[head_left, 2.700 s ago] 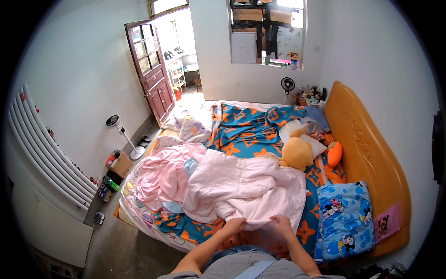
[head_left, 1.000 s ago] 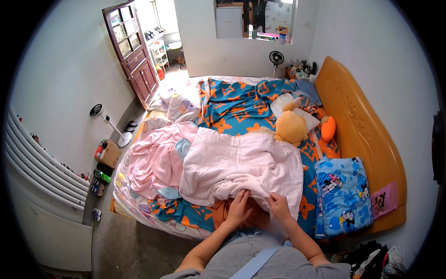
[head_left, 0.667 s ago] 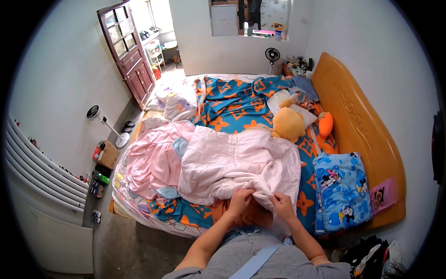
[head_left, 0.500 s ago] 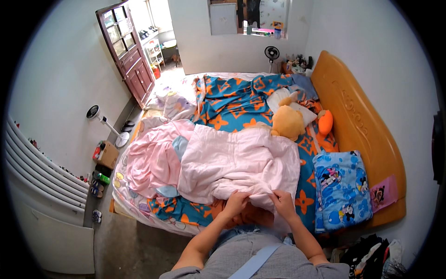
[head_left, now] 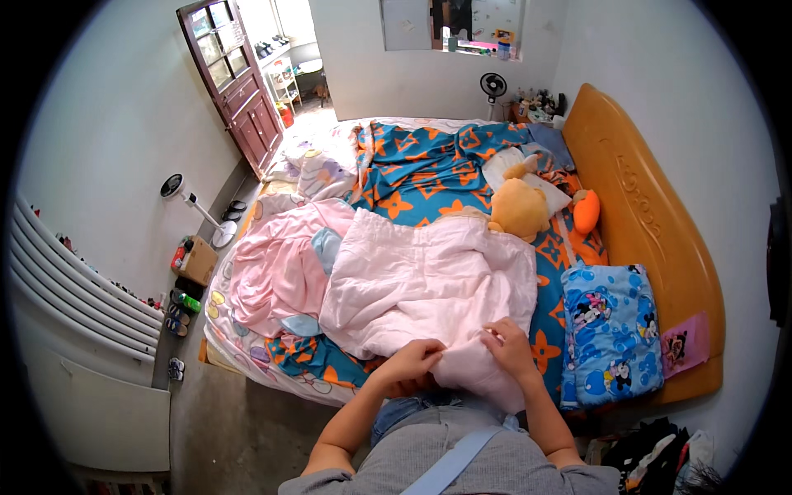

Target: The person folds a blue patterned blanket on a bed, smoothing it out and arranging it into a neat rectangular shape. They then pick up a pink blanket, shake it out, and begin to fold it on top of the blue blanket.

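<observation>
A pale pink quilt [head_left: 421, 280] lies spread over the near middle of the bed, its near edge rumpled toward my body. My left hand [head_left: 417, 360] pinches that edge between thumb and fingers. To its right, my right hand [head_left: 509, 348] is closed on a fold of the same quilt, with a bulge of fabric between the two hands. Left of the quilt is a crumpled pink blanket [head_left: 276, 272] with light blue parts. Beneath everything spreads a teal and orange patterned sheet [head_left: 429, 177].
A folded blue cartoon-print quilt [head_left: 612, 338] lies by the wooden headboard [head_left: 660, 239], near a pink packet [head_left: 685, 344]. Farther off are a yellow plush toy [head_left: 518, 208] and an orange cushion [head_left: 586, 213]. A white fan [head_left: 223, 233] and cardboard box [head_left: 198, 257] stand left.
My right hand has shifted slightly up along the quilt, and its near edge now hangs closer to my body. The view has moved a little.
</observation>
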`<state>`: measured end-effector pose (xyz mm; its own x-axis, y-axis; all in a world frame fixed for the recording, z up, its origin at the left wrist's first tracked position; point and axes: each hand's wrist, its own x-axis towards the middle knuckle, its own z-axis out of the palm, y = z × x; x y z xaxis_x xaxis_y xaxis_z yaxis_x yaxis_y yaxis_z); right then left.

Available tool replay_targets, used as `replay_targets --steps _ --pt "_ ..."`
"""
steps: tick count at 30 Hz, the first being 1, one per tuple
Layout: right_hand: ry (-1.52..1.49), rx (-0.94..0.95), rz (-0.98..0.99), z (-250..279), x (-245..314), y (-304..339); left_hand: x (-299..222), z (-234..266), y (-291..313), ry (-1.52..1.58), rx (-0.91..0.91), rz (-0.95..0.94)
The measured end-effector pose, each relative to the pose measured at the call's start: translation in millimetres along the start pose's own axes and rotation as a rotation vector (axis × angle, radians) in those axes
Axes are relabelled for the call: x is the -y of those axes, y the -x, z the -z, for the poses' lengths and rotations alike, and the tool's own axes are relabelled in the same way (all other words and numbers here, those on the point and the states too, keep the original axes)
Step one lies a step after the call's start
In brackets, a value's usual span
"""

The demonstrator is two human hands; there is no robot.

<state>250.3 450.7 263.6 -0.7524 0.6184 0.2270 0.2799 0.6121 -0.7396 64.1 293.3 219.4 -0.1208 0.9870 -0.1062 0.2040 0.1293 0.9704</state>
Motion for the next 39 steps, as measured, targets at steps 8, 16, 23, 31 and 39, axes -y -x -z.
replay_targets --steps 8,16,23,31,39 --pt "0.25 0.071 0.357 -21.1 13.3 25.4 37.4 10.3 -29.0 0.396 -0.288 0.097" --pt "0.376 0.1 0.209 -54.2 -19.7 22.9 24.1 14.0 -41.1 0.407 -0.361 0.072" --pt "-0.005 0.088 0.216 -50.0 -22.7 -5.1 27.3 13.9 -38.5 0.319 -0.53 0.003" --pt "-0.379 0.168 -0.136 -43.7 -37.2 -40.3 5.3 -3.7 -26.3 -0.293 -0.958 -0.334" --pt "-1.004 -0.02 -0.434 -35.7 -31.7 -72.9 10.3 -18.1 -6.3 -0.313 -0.791 -0.42"
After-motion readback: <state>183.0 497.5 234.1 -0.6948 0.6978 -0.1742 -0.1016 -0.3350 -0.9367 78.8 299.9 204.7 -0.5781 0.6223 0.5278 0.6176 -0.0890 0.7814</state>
